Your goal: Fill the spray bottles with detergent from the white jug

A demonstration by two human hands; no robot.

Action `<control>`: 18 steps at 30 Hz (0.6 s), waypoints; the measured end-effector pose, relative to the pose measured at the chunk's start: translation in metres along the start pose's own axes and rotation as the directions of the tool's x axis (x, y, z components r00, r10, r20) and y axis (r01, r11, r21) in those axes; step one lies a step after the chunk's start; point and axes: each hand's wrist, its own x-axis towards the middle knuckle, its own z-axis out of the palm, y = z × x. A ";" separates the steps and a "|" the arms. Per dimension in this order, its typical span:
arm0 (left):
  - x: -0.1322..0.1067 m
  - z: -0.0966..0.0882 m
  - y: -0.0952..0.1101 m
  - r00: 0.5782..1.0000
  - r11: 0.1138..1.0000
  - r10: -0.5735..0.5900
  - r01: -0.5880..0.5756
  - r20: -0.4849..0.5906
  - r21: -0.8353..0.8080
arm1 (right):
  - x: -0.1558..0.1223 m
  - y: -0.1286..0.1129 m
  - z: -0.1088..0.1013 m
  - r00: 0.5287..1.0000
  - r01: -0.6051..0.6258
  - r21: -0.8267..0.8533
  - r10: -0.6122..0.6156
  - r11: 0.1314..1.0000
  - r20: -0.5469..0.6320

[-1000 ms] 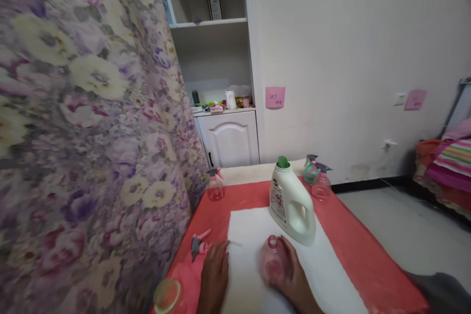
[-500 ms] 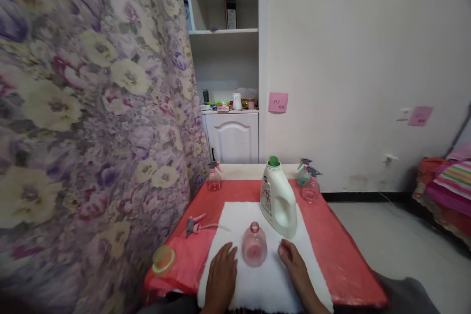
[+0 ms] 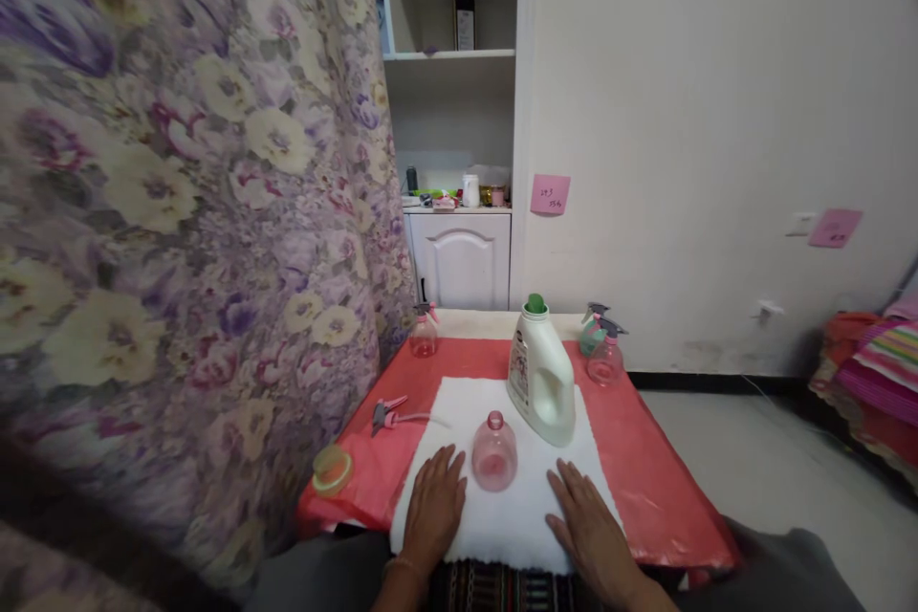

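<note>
My left hand (image 3: 434, 509) and my right hand (image 3: 586, 520) lie flat, fingers spread, on a white cloth (image 3: 502, 521) that covers part of a red table (image 3: 649, 488). Between them stands a small pink bottle (image 3: 494, 452) with no top, touched by neither hand. Behind it stands a white jug with a green cap (image 3: 540, 372). A loose pink spray head (image 3: 391, 415) with its tube lies on the red cover to the left.
Pink spray bottles stand at the far left (image 3: 424, 333) and far right (image 3: 606, 356) of the table, a green one (image 3: 592, 329) beside the latter. A round orange lid (image 3: 332, 470) sits near the front left corner. A floral curtain (image 3: 179, 210) hangs close on the left.
My right hand let go of the pink bottle, which now stands upright. Both hands drew back and settled flat on the cloth. The view pulled back and swung right.
</note>
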 end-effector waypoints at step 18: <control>0.000 -0.010 0.017 0.971 0.963 -0.177 0.137 0.162 0.233 | -0.016 0.022 -0.001 0.984 0.172 -0.344 -0.179 0.923 0.011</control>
